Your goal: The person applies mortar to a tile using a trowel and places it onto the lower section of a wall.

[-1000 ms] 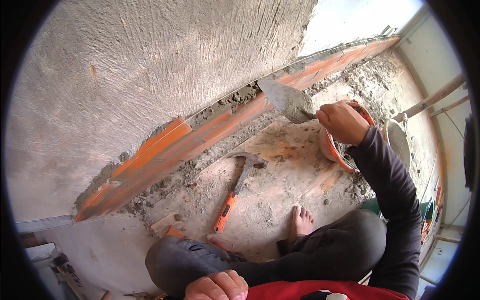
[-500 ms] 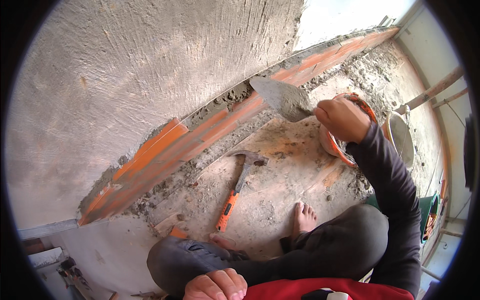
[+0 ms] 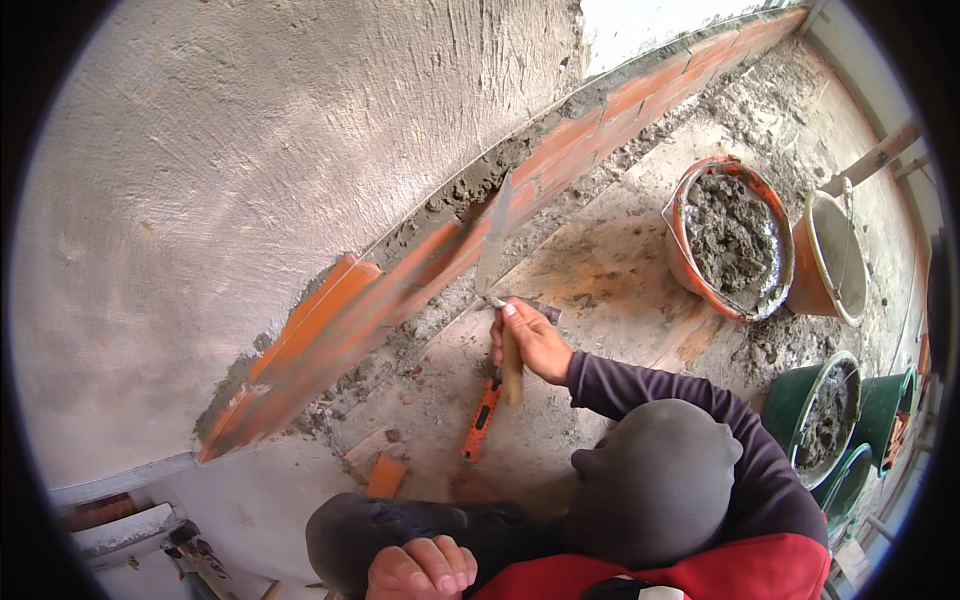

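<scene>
In the head view, two bare hands showed. The right hand (image 3: pixel 530 342) was closed round the wooden handle of one trowel (image 3: pixel 495 240), thumb on top, at the middle of the scene; the blade stood nearly edge-on, its tip toward the low brick wall (image 3: pixel 620 125). Whether the tip touched the bricks could not be told. The left hand (image 3: pixel 422 568) was at the near edge, over the lap, its fingers loosely bent; its palm was hidden, so whether it held anything could not be told.

One strip of wet mortar (image 3: pixel 475 185) lay along the wall's top, just left of the blade's tip. One hammer (image 3: pixel 482 418) with an orange handle lay on the floor beneath the right hand, partly covered by it. One loose orange brick piece (image 3: pixel 386 477) lay nearer, left of the hammer.

Five buckets stood on the right: two orange ones farther off, the left of them (image 3: pixel 680 262) filled with mortar, and three green ones nearer, one of them (image 3: pixel 788 405) also holding mortar.
</scene>
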`<state>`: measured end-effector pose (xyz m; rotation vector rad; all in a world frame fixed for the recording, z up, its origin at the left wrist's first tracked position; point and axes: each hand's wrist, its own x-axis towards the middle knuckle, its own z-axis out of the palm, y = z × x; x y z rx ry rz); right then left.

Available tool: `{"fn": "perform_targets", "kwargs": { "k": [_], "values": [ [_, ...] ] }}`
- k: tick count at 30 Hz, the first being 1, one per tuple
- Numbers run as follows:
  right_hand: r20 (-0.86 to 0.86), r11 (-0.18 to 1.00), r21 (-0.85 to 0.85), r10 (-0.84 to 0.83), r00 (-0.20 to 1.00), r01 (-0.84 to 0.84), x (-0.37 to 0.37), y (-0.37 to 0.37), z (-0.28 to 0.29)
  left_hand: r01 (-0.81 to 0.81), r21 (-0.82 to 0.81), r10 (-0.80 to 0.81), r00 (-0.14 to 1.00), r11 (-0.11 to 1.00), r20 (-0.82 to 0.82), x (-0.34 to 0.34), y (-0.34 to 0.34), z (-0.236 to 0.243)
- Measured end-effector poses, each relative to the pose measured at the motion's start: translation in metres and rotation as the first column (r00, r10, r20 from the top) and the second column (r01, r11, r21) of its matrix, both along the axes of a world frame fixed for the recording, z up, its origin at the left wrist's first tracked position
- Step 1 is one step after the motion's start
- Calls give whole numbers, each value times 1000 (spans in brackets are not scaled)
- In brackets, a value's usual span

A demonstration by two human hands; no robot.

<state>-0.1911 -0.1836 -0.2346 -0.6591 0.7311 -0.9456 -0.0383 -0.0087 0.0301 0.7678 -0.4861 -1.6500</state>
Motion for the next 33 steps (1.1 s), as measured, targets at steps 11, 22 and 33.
{"fn": "perform_targets", "kwargs": {
  "k": [11, 22, 33],
  "values": [
    [-519, 965, -233, -22, 854, -116, 37, -5, -7, -2, 16, 1, 999, 1000, 35, 7, 0, 0],
    [-798, 922, -326, -150, 584, -208, -23, 31, 10, 46, -42, -48, 997, 998, -59, 10, -5, -2],
    [-975, 820, -218, -160, 154, -529, -108, -37, 155, 66, -140, -93, 976, 988, -199, 15, -8, -5]
  ]
}}
